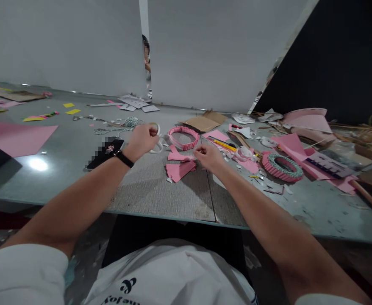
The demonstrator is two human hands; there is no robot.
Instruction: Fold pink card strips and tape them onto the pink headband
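My left hand (pixel 143 137), with a dark band on its wrist, is closed round a white roll of tape (pixel 157 129). Across from it, the fingertips of my right hand (pixel 209 156) are pinched together; what they hold is too small to make out. A ring of pleated pink paper (pixel 183 146) lies between and just beyond my hands. Pink paper pieces (pixel 180 170) sit in front of it, close to my right fingers. Another white ring (pixel 157 146), perhaps tape, lies beneath my left hand.
A phone (pixel 105 153) lies left of my left wrist. To the right are a yellow cutter knife (pixel 226 144), a pink ring with green-white cord (pixel 283 166) and scattered scraps. Brown cardboard (pixel 204 121) lies farther back. A pink sheet (pixel 14 137) covers the left side. Grey panels (pixel 201 55) stand behind.
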